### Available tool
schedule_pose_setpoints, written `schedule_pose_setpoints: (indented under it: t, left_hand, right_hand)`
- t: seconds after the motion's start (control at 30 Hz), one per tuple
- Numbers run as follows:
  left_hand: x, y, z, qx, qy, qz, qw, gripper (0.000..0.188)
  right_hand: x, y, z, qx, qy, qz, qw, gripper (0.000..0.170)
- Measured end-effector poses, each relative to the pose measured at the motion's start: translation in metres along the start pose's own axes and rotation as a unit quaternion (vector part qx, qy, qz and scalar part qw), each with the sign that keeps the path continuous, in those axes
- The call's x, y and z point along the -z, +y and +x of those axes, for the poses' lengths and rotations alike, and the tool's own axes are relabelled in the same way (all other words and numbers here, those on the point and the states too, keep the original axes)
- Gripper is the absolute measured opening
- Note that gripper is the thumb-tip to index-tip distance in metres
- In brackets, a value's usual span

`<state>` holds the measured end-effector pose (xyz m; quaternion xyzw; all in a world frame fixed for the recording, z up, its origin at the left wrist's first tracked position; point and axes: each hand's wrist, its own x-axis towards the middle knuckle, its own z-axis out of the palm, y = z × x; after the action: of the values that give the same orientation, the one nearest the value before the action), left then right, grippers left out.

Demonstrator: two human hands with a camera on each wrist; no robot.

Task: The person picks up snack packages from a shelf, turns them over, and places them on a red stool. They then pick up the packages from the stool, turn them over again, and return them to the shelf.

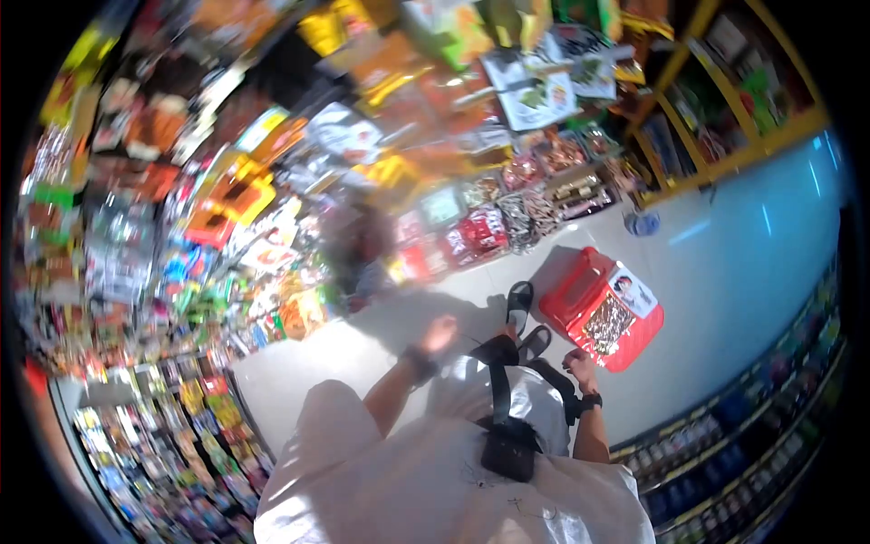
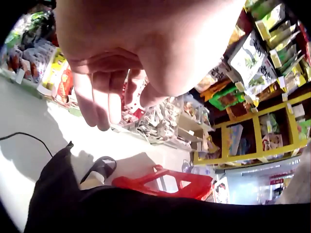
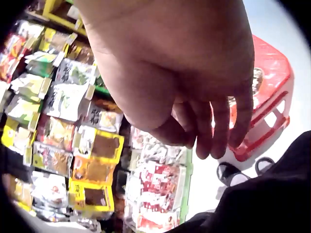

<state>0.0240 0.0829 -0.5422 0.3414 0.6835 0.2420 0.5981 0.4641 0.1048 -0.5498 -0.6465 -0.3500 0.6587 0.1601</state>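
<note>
My left hand (image 1: 439, 334) hangs in front of the body with nothing in it. In the left wrist view the fingers (image 2: 99, 99) of this hand droop loosely below the palm, overlapping the low packets of the display. My right hand (image 1: 580, 364) is also without a held thing; its fingers (image 3: 221, 131) hang relaxed in the right wrist view. Nearest to it on the floor stands a red plastic basket-shaped thing (image 1: 566, 299) with cut-out sides. A brown and gold packet (image 1: 609, 326) and a white card with a picture (image 1: 632, 288) show on it.
Display racks of bagged snacks (image 1: 245, 195) stand in front and to the left. A yellow-framed shelf (image 1: 725, 163) is at the right back, with dark shelving (image 1: 725, 444) at the right. Sandalled feet (image 1: 519, 304) stand on the pale floor (image 1: 281, 376). A black pouch (image 1: 509, 451) hangs at the waist.
</note>
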Motion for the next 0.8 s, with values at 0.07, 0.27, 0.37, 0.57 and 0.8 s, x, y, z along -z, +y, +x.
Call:
schedule_pose_setpoints:
  t: [0.07,0.27,0.37,0.57,0.8]
  left_hand:
    - [0.006,0.000,-0.030,-0.053,0.035,0.054,0.997,0.024]
    - [0.004,-0.057,-0.108,-0.106,0.066,0.197,0.973,0.028]
    - [0.008,-0.148,-0.138,-0.084,0.004,0.140,0.987,0.031]
    - [0.054,-0.153,-0.153,-0.003,-0.033,0.233,0.972,0.026]
    - [0.094,-0.049,-0.059,0.013,-0.012,0.048,0.999,0.016]
  right_hand:
    - [-0.010,-0.018,0.012,0.013,-0.060,-0.088,0.994,0.020]
    - [-0.046,-0.080,0.024,0.134,-0.193,-0.209,0.949,0.019]
    - [-0.068,-0.114,-0.019,0.153,-0.187,-0.149,0.959,0.013]
    - [-0.083,-0.084,-0.040,0.231,-0.236,-0.082,0.940,0.008]
    - [-0.078,-0.105,-0.057,0.216,-0.159,0.008,0.963,0.002]
